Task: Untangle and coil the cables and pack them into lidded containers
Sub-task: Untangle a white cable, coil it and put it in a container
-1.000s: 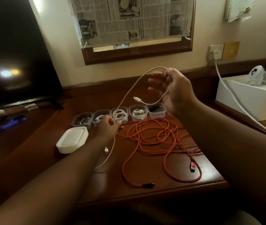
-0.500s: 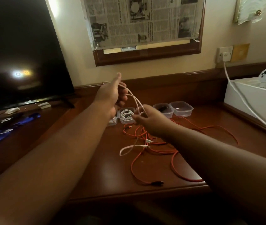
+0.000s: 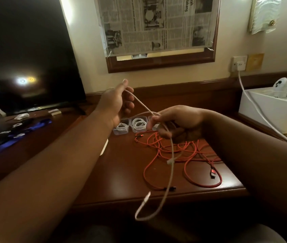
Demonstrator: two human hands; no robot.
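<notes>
Television (image 3: 25,50): dark screen at far left, standing on the wooden desk (image 3: 125,172); two small lights reflect in the glass.
Small items below the screen: blurred pale and blue shapes on the desk surface — too indistinct to identify.
Left hand (image 3: 116,102): raised above the desk, thumb pointing up, fingers curled loosely round the upper end of the white cable (image 3: 171,155), which passes over the thumb.
Clear containers (image 3: 138,124): a row of lidless tubs at the back of the desk, partly hidden behind both hands; the two visible ones each hold a coiled white cable.
White cable: runs taut from the left hand down and right to the right hand, then hangs below it in front of the desk edge, curling back up to a free plug end.
Newspaper sheet (image 3: 156,23): taped over a wood-framed panel on the wall, above the containers.
Right hand (image 3: 176,122): held lower than the left, just above the red tangle, fingers closed round the white cable with thumb and forefinger pinching it.
Red cable (image 3: 184,155): loose tangle lying on the desk under and in front of the right hand; a red USB plug rests near the desk's right edge, a dark plug near the front edge.
Wall socket (image 3: 239,63): a white lead is plugged in and trails down to the right.
White box (image 3: 270,111): at far right — two white rounded devices with dark spots sit on top.
</notes>
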